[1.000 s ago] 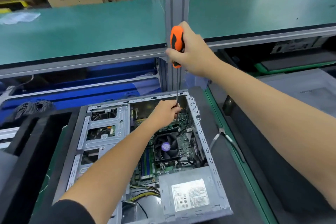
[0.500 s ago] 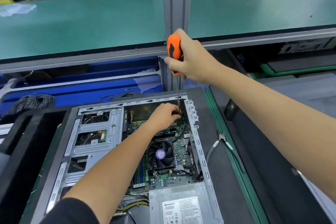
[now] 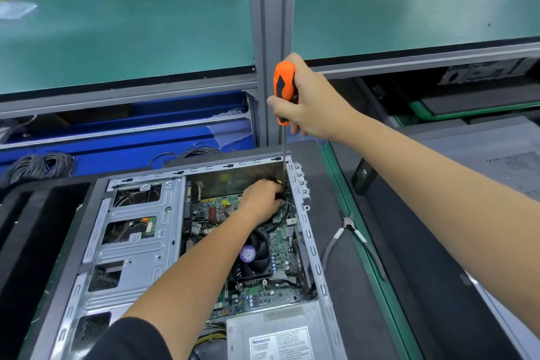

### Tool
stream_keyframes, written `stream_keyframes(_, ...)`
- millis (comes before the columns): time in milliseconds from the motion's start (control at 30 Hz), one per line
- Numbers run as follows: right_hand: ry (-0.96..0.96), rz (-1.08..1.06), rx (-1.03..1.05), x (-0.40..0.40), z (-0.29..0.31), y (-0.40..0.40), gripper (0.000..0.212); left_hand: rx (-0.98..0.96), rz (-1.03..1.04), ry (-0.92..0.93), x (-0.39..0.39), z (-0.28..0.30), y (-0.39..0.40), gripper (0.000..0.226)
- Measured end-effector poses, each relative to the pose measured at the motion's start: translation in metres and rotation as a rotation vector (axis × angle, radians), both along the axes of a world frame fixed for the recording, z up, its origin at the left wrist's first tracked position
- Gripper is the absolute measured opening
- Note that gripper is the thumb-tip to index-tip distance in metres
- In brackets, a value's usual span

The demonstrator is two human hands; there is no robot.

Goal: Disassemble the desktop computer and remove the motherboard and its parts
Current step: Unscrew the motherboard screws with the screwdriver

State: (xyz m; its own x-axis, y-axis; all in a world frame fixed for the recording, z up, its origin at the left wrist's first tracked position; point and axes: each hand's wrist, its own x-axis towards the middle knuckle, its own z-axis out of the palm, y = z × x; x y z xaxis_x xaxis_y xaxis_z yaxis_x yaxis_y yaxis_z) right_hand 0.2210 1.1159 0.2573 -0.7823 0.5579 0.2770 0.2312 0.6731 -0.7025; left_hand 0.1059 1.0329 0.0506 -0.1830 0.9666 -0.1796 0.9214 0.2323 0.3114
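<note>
Clearly everything is arranged for reach from above: the open grey steel desktop computer case (image 3: 140, 245) lies on its side on a dark foam mat (image 3: 344, 242), so its interior faces up. Inside it, the green motherboard (image 3: 263, 298) is still seated, flat against the case floor, with the grey boxed power supply (image 3: 277, 336) at the near end and the black finned cooler fan (image 3: 251, 254) sitting on the board's middle.

Above the far right corner, the right hand (image 3: 309, 105) is wrapped round the orange-and-black handle of a long thin-shafted screwdriver (image 3: 284, 90), held nearly upright so the shaft drops straight into the corner, presumably onto a mounting screw. The left hand (image 3: 261, 203) reaches down to the shaft's lower end, fingers curled in around the tip, probably steadying it on the screw; whether they actually pinch it is hidden.

Grey-handled pliers (image 3: 347, 228) lie on the mat just right of the case, within easy reach.
</note>
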Motion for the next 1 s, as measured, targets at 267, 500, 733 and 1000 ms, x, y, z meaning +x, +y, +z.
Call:
stream_keyframes(267, -0.026, 0.018, 0.009, 0.002, -0.003, 0.002, 0.027, 0.121, 0.028, 0.105, 0.008, -0.013, 0.004, 0.023)
stream_keyframes(500, 0.051, 0.024, 0.005, 0.001, 0.006, 0.004, 0.026, 0.228, 0.094, 0.028, 0.007, -0.01, 0.003, 0.022)
stream_keyframes(733, 0.047, 0.026, -0.009, -0.001, 0.003, 0.008, 0.026, 0.154, 0.118, -0.084, -0.004, -0.006, -0.007, 0.024)
stream_keyframes(1000, 0.032, 0.027, -0.008, 0.001, 0.0, 0.007, 0.028, 0.153, -0.027, -0.01, -0.005, -0.011, -0.009, 0.029)
